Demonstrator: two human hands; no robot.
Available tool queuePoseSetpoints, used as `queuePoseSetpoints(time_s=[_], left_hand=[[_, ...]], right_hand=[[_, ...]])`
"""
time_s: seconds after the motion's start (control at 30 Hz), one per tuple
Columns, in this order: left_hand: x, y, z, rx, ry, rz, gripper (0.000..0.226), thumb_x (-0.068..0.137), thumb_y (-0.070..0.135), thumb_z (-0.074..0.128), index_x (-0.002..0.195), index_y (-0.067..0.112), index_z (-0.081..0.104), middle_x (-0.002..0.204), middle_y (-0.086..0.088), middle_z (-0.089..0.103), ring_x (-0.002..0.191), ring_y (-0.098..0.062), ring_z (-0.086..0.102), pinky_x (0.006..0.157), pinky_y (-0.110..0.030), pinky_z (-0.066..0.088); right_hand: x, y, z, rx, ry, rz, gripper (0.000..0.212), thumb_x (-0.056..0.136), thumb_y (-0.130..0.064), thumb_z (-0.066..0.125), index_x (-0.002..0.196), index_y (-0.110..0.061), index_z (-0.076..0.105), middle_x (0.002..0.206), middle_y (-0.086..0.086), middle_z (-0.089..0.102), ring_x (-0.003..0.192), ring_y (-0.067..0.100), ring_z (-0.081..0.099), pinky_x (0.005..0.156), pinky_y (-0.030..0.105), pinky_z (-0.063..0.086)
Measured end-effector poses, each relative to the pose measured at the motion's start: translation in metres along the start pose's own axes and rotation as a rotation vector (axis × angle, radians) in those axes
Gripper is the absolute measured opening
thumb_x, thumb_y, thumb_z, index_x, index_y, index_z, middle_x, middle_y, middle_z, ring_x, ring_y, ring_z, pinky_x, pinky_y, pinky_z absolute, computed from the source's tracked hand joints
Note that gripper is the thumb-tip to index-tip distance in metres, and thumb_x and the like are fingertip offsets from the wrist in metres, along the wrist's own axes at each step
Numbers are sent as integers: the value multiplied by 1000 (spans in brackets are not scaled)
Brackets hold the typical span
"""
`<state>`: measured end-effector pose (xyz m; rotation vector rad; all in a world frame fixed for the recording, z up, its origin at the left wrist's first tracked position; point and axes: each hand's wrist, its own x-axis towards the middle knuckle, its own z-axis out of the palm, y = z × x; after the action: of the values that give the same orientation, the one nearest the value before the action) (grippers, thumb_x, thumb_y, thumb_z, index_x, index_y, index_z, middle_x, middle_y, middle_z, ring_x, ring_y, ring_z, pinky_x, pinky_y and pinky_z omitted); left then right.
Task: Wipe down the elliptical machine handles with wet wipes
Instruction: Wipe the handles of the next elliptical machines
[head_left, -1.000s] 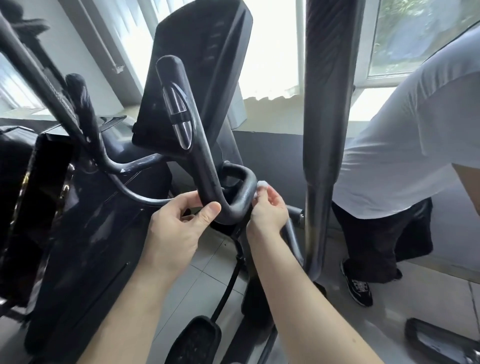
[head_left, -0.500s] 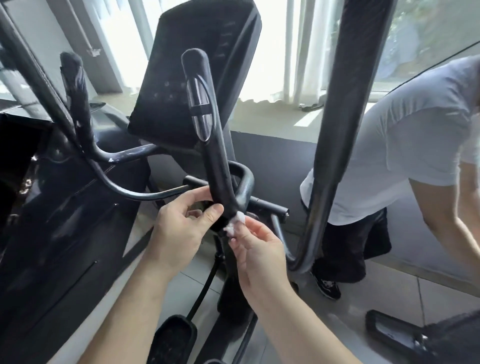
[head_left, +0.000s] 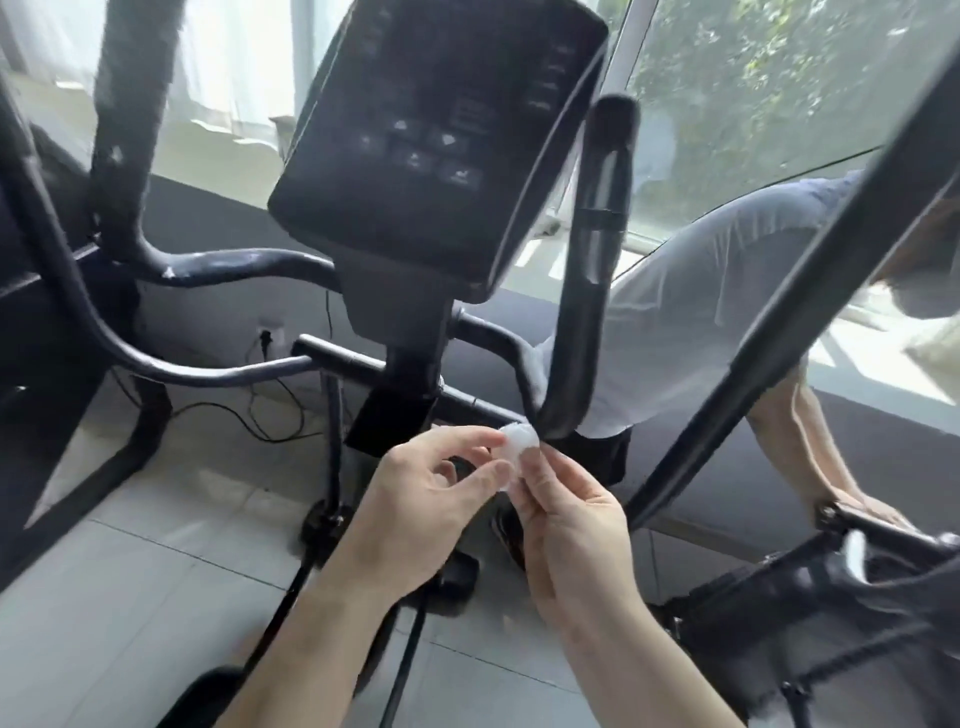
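A small crumpled white wet wipe is pinched between my left hand and my right hand, just below the bend of the right fixed handle. Neither hand touches the handle. That black handle rises to the right of the console. The left fixed handle stands at the upper left, with scuffed patches on its bar. A long moving arm crosses diagonally on the right.
A person in a white shirt bends over behind the right handle, one hand on another machine. Cables and a wall socket lie on the tiled floor under the console. A black pedal sits at the bottom left.
My left hand has let go of the handle bend and joined the right hand on the wipe. Both hands dropped slightly below the handle. The view swung left and up toward the console.
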<state>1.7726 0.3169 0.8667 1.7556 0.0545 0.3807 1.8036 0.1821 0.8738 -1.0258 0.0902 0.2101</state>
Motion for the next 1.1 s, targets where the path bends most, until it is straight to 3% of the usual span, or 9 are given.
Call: queuePoseSetpoints(time_s=[0.07, 0.17, 0.27, 0.33, 0.43, 0.57, 0.73, 0.93, 1.1], left_hand=[[5, -10, -5, -66, -3, 17, 16, 91, 29, 76, 104, 38, 76, 95, 18, 73, 89, 3, 66, 81, -9, 44], [12, -20, -8, -162, 11, 37, 4, 93, 30, 75, 92, 28, 79, 81, 13, 74, 65, 5, 59, 65, -11, 44], [26, -30, -3, -266, 55, 3, 8, 94, 24, 75, 87, 21, 78, 75, 12, 74, 59, 4, 57, 62, -9, 43], [38, -33, 3, -318, 91, -13, 8, 95, 26, 74, 90, 21, 78, 74, 13, 73, 57, 3, 55, 61, -11, 43], [56, -35, 18, -375, 103, -4, 6, 94, 30, 75, 94, 25, 76, 81, 13, 74, 69, -3, 64, 69, -16, 49], [65, -35, 44, -376, 50, 22, 7, 94, 34, 74, 98, 29, 75, 87, 11, 76, 85, -9, 71, 83, -32, 56], [77, -41, 55, -407, 113, 28, 11, 96, 33, 72, 90, 25, 76, 82, 9, 76, 76, -11, 71, 72, -19, 54], [131, -62, 67, -286, 237, -24, 19, 96, 40, 70, 90, 22, 74, 81, 9, 73, 80, -4, 69, 80, -31, 56], [122, -65, 62, -304, 165, -41, 27, 96, 48, 68, 88, 22, 70, 76, 8, 73, 77, -5, 69, 78, -24, 56]], right_hand=[[-3, 2, 3, -37, -28, 24, 24, 95, -4, 64, 113, 11, 69, 113, 27, 74, 111, 35, 72, 99, 36, 58], [-7, 1, 2, -303, 5, 7, 16, 96, -4, 67, 107, -1, 78, 108, 19, 77, 106, 29, 74, 93, 35, 59], [-4, -6, -5, -758, 240, -270, 9, 92, -13, 76, 99, -18, 80, 93, 2, 79, 90, 17, 75, 89, 38, 60], [0, -10, -5, -875, 372, -467, 15, 88, -20, 81, 101, -23, 73, 91, -1, 76, 86, 11, 72, 85, 32, 59], [8, -8, 1, -901, 365, -610, 34, 85, -24, 85, 110, -26, 62, 101, 0, 71, 91, 9, 69, 79, 16, 53], [23, -1, 6, -886, 323, -697, 43, 84, -19, 86, 117, -29, 62, 103, 2, 71, 89, 16, 68, 75, 16, 52], [33, -1, 3, -926, 308, -766, 33, 83, -14, 86, 110, -26, 71, 104, 2, 63, 80, 19, 62, 73, 17, 51], [32, -3, 3, -910, 294, -744, 24, 84, -12, 85, 103, -23, 74, 102, 1, 61, 79, 18, 61, 76, 19, 51], [33, -2, 2, -877, 280, -745, 27, 84, -13, 85, 108, -20, 76, 105, 3, 62, 78, 17, 62, 78, 20, 53]])
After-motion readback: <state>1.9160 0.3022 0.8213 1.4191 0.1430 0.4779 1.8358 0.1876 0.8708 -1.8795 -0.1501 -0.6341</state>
